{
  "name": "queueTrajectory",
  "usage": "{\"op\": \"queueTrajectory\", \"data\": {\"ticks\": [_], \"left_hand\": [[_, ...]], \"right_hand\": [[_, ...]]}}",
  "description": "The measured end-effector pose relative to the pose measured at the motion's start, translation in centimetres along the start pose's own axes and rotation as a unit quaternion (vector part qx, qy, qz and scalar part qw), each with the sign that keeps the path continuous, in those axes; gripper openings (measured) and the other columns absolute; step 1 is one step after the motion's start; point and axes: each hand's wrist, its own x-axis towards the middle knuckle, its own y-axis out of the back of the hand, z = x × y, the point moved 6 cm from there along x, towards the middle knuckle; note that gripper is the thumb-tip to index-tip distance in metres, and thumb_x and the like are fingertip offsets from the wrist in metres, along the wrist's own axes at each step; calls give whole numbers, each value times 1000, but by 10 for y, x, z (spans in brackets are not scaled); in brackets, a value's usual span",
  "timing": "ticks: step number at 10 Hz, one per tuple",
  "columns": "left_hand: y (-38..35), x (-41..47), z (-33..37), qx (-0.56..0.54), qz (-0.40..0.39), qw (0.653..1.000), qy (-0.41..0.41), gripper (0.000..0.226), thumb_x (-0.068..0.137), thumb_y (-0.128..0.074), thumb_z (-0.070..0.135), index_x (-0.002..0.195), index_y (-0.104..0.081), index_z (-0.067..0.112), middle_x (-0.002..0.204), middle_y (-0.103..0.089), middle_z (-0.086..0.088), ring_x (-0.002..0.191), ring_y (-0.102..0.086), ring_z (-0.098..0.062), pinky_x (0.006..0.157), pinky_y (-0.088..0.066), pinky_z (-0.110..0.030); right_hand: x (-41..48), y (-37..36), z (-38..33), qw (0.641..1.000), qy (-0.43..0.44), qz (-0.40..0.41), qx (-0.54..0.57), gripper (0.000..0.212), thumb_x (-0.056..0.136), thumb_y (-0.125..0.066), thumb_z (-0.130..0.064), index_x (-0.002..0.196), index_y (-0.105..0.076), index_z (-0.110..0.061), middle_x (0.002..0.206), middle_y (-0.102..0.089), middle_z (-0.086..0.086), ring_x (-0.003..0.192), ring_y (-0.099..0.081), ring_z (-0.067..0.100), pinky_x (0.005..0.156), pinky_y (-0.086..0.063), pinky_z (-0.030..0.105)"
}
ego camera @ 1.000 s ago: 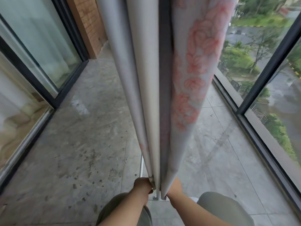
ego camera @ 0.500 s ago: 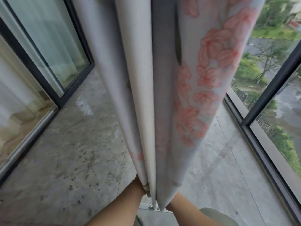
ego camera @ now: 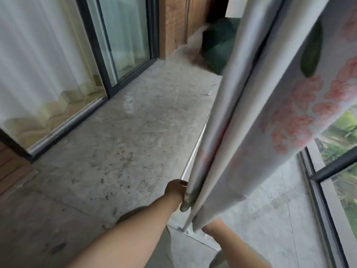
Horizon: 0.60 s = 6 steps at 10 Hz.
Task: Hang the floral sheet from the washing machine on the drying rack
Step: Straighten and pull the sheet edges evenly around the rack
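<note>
Floral sheet (ego camera: 289,105): pale, pink-flowered, hanging folded

view=head | looks steeply down and forward | sheet (ego camera: 270,132) close before lens

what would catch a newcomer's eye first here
The floral sheet dominates, hanging in long pale folds with pink blossoms down the right side. At its lower edge, bottom centre, the left hand grips the hem. Left of that a stained concrete floor runs to dark-framed glass doors.
</note>
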Motion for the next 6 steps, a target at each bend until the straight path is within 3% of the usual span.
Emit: {"op": "queueTrajectory", "data": {"ticks": [1, 2, 3, 4, 5, 6], "left_hand": [[26, -49, 30, 43, 0, 999, -27, 21, 79, -65, 9, 64, -63, 23, 73, -65, 4, 72, -61, -11, 62, -50, -11], [47, -51, 33, 68, 9, 996, -54, 15, 82, -68, 6, 78, -72, 20, 87, -73, -2, 76, -64, -14, 63, -50, -17], [79, -47, 34, -4, 37, 997, -65, 14, 84, -69, 7, 95, -76, 12, 91, -74, -2, 78, -67, -14, 59, -47, -18], [121, -38, 38, -127, 67, 988, -55, 16, 89, -63, -1, 102, -72, 3, 93, -70, -7, 70, -63, -12, 45, -45, -9], [171, -24, 40, -231, 125, 965, -26, 19, 90, -59, -4, 104, -70, 3, 97, -68, -10, 65, -58, -11, 39, -41, -9], [204, -33, 29, -334, 193, 921, 47, 21, 97, -50, 0, 96, -68, 10, 95, -69, -8, 64, -56, -11, 38, -42, -12]], "right_hand": [[-42, -12, -19, 986, 2, -67, -153, 29, 97, -37, -12, 118, -56, -8, 128, -57, 12, 117, -56, 28, 89, -42, 30], [-71, -35, -46, 973, 6, -135, -187, 21, 98, -41, -19, 115, -55, -18, 132, -58, 13, 123, -56, 30, 86, -40, 30], [-72, -48, -101, 972, 75, -103, -198, 30, 99, -39, -17, 122, -55, -11, 129, -59, 11, 121, -57, 28, 94, -44, 33], [-45, -55, -148, 971, 142, -34, -188, 36, 95, -40, -12, 129, -48, -4, 125, -57, 11, 120, -55, 26, 101, -44, 32], [-21, -55, -186, 976, 139, 8, -166, 53, 91, -48, -11, 141, -34, -2, 143, -41, 12, 135, -40, 28, 111, -38, 36], [-22, -54, -213, 979, 111, 22, -169, 58, 98, -34, -11, 152, -20, 4, 165, 1, 11, 152, -7, 26, 124, -13, 36]]}}
